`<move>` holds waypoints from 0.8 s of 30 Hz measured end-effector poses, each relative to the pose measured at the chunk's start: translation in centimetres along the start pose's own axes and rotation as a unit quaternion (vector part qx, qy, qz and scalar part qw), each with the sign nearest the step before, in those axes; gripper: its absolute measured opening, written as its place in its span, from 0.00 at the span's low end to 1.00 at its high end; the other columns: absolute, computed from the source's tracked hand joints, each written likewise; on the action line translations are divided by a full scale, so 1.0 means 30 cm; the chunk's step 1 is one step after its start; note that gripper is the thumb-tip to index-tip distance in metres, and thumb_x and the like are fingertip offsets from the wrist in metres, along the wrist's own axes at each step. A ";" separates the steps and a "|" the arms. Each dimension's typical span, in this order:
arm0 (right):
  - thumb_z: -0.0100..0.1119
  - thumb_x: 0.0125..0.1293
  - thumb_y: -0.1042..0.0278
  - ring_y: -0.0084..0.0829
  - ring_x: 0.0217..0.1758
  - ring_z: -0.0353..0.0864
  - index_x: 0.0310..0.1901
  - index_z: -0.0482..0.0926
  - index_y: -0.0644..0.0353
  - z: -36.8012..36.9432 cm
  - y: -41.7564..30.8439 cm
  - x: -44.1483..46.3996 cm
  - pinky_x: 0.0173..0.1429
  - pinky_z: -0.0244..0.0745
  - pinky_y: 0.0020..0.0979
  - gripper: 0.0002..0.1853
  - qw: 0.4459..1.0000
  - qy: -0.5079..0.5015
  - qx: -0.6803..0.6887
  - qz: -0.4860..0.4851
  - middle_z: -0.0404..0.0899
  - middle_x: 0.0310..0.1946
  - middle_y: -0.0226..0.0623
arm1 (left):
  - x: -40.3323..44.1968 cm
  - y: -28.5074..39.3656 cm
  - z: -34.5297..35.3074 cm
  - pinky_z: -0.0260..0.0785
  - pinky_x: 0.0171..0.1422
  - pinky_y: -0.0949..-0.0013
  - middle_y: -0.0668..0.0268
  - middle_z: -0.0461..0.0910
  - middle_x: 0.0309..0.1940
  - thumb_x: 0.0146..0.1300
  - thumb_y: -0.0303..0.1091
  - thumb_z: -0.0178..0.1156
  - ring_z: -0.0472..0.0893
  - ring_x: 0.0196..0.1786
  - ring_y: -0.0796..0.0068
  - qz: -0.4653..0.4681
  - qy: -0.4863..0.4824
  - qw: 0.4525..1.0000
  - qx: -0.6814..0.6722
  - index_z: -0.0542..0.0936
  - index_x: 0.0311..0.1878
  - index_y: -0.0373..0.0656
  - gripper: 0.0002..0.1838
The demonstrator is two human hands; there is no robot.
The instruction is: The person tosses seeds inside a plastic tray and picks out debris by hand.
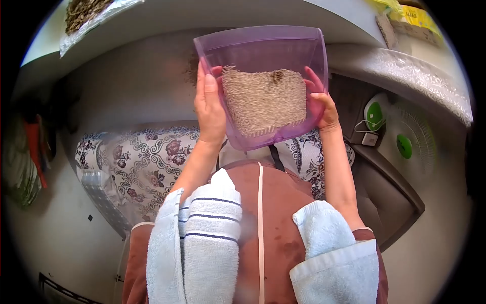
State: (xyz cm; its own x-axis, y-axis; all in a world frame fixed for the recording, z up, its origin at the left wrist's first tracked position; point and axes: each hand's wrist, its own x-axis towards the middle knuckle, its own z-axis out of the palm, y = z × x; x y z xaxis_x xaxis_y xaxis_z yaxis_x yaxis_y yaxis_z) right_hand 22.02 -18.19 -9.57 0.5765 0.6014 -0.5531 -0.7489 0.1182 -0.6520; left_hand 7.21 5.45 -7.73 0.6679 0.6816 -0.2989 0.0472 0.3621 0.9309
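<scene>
A translucent purple plastic bin (263,48) is raised in front of me, tilted so that its inside faces me. Pale, slender grains (266,104) fill its lower part, and a small cluster of dark bits (277,77) lies on top of them. My left hand (209,109) grips the bin's left side, the thumb outside and fingertips showing through the purple wall. On the opposite side my right hand (325,109) is closed around the wall, its fingers partly seen through the plastic.
Behind the bin is a floral-covered seat (147,157). To the right are a brown padded seat (390,197) and a green-and-white fan (405,144). Brown dried pieces (83,15) lie at upper left, a yellow package (417,17) at upper right. A light-blue towel (212,248) hangs over my front.
</scene>
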 end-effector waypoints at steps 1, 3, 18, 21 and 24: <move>0.57 0.50 0.69 0.33 0.61 0.71 0.70 0.60 0.56 0.040 0.010 -0.017 0.65 0.66 0.33 0.41 1.000 0.009 -0.006 -0.019 0.69 0.60 0.38 | -0.006 -0.009 0.010 0.68 0.60 0.63 0.59 0.73 0.55 0.75 0.42 0.43 0.75 0.55 0.68 -0.031 0.000 0.999 -0.044 0.55 0.73 0.43 0.28; 0.57 0.52 0.70 0.31 0.65 0.66 0.71 0.56 0.59 0.118 0.093 -0.045 0.68 0.61 0.31 0.42 0.995 0.053 -0.072 -0.051 0.65 0.64 0.38 | 0.074 -0.028 -0.141 0.69 0.59 0.62 0.58 0.73 0.55 0.74 0.44 0.43 0.76 0.53 0.65 -0.080 -0.039 0.990 -0.108 0.56 0.73 0.46 0.27; 0.57 0.49 0.69 0.37 0.69 0.62 0.71 0.56 0.60 0.124 0.104 -0.026 0.74 0.50 0.33 0.43 0.989 0.036 -0.116 -0.082 0.62 0.66 0.42 | 0.043 -0.005 -0.159 0.67 0.62 0.59 0.55 0.71 0.57 0.75 0.43 0.40 0.74 0.57 0.61 -0.043 -0.037 0.992 -0.115 0.53 0.73 0.44 0.28; 0.59 0.54 0.67 0.34 0.70 0.61 0.71 0.55 0.62 0.342 0.185 -0.061 0.73 0.50 0.32 0.42 0.980 0.052 -0.155 -0.111 0.62 0.66 0.43 | 0.135 0.066 -0.326 0.68 0.62 0.57 0.54 0.72 0.56 0.75 0.42 0.40 0.75 0.55 0.61 -0.094 -0.072 0.988 -0.098 0.55 0.72 0.44 0.27; 0.59 0.54 0.67 0.33 0.63 0.67 0.71 0.58 0.59 0.292 0.125 -0.019 0.69 0.59 0.32 0.40 0.989 0.072 -0.124 0.024 0.67 0.60 0.41 | 0.132 0.091 -0.285 0.67 0.63 0.57 0.54 0.72 0.56 0.75 0.42 0.40 0.75 0.55 0.63 -0.081 -0.045 0.995 -0.036 0.56 0.72 0.40 0.27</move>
State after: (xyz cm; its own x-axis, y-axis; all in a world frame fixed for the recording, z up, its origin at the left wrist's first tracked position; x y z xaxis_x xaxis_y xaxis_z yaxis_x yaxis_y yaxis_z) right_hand 16.03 -11.18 -7.16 0.5957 0.4801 -0.6440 -0.6846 -0.1159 -0.7197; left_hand 3.66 14.57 -8.17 0.7195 0.5528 -0.4204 0.1082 0.5087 0.8541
